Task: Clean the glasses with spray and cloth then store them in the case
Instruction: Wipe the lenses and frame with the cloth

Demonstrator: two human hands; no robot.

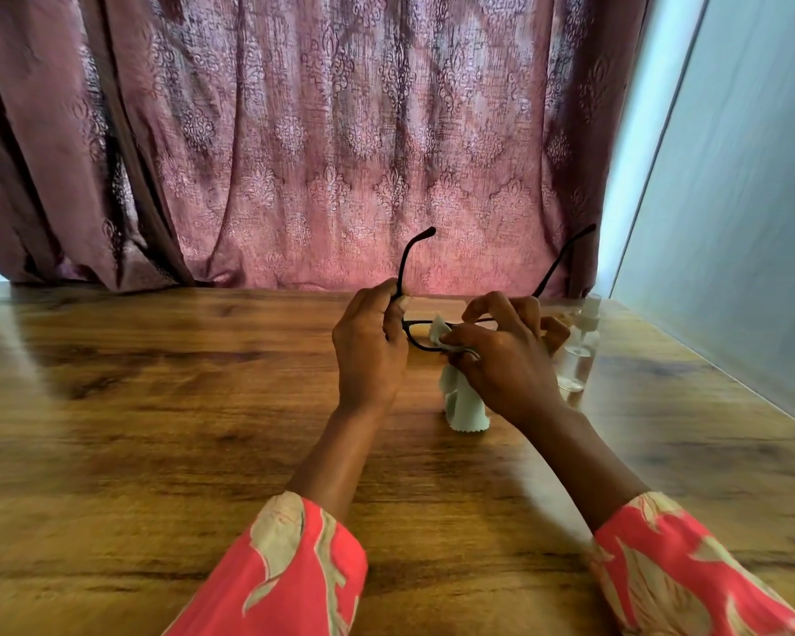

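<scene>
The left hand [370,346] is gripping the glasses [414,335] at the hinge. The right hand [506,360] is pinching the cloth [464,401] onto a lens, above the table [157,429]. The spray [579,355] is standing near the table's far right edge.

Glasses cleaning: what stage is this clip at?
Midway. In hand: the left hand holds the black glasses by a temple, and the right hand rubs a lens with the pale cloth. The spray bottle stands on the table, seemingly used. Left: casing; no case clearly visible.
</scene>
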